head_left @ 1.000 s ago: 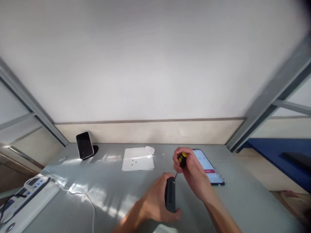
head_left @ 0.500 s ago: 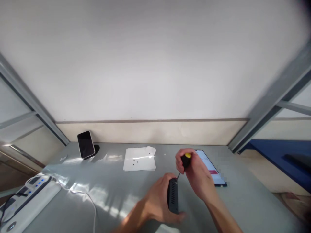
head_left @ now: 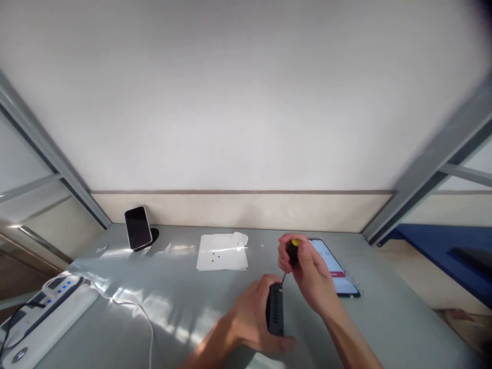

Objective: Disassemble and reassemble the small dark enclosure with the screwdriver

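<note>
A black box-shaped device (head_left: pixel 275 310) with a row of vent slots along one side stands tilted on the desk, and my left hand (head_left: pixel 255 315) grips it by its two ends. My right hand (head_left: pixel 307 271) is closed around a screwdriver (head_left: pixel 292 252) with a black and yellow handle. The thin shaft slants down to the device's far end, where its tip meets the corner; the exact contact is too small to make out. Several small dark screws or similar bits (head_left: pixel 216 255) lie on white paper (head_left: pixel 223 262) farther back on the desk.
A phone with a lit screen (head_left: pixel 340 277) lies just right of my right hand. At the back left a dark-screened device (head_left: pixel 138 228) leans on a round stand. A white power strip (head_left: pixel 57 323) and its white cable (head_left: pixel 144 312) occupy the left side.
The screwdriver handle has turned and tilted slightly in my right hand. My left hand keeps its hold on the black device. The whole view has shifted a little.
</note>
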### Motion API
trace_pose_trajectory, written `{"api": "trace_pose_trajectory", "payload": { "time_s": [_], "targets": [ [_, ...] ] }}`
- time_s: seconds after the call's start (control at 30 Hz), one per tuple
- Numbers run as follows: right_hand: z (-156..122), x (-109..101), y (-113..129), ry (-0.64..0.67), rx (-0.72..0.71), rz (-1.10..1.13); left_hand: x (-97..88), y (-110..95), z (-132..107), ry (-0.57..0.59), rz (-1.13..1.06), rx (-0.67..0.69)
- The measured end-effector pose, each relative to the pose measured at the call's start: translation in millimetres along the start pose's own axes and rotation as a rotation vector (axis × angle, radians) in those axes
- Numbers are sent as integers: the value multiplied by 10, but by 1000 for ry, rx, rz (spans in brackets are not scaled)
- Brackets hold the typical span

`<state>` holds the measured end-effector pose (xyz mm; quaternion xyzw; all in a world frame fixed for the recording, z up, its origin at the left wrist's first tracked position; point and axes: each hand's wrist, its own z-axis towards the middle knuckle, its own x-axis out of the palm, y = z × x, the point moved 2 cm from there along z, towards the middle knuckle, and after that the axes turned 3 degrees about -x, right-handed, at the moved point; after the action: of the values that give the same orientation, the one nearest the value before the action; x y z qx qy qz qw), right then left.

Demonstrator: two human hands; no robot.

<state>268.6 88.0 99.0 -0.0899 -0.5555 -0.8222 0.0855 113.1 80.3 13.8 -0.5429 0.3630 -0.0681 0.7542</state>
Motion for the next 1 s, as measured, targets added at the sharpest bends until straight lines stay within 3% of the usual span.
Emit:
{"api": "trace_pose_trajectory", "payload": {
  "time_s": [0.2,0.5,0.67,0.77,1.0],
  "targets": [
    [26,9,54,-48,-3,-40,13,7,-4,-1,17,64],
    [13,38,81,21,-50,-181,-1,-18,0,5,57,73],
    [-28,120,105,-31,-40,-131,25,50,18,-11,13,112],
    [-48,148,69,5,-16,-145,43,80,24,-10,24,110],
    [-28,85,130,-55,-49,-107,26,38,19,-19,41,125]
  ]
}}
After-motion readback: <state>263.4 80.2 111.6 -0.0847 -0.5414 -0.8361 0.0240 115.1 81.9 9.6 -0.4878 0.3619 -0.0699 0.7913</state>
